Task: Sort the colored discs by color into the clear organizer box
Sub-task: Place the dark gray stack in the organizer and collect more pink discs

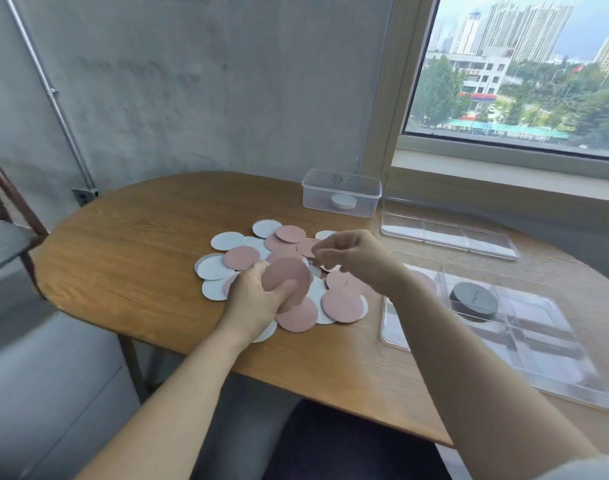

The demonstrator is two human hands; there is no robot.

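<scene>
I am gripping a stack of pink discs (pixel 286 279) in my left hand (pixel 258 301), with my fingers curled round its lower edge and the stack tilted up above the pile of pink and white discs (pixel 226 268). That pile is lying spread out and overlapping in the middle of the wooden table (pixel 129 244). My right hand (pixel 353 254) is hovering just beyond the stack, its fingers curled and pinching the edge of a single pink disc (pixel 307 247). The clear organizer box (pixel 538 344) is sitting open on the table to my right, near the pile, and a stack of grey discs (pixel 474 301) is resting in one of its far compartments. Further back, a second clear divided tray (pixel 448 233) is lying flat, beside a small lidded container (pixel 341 192).
</scene>
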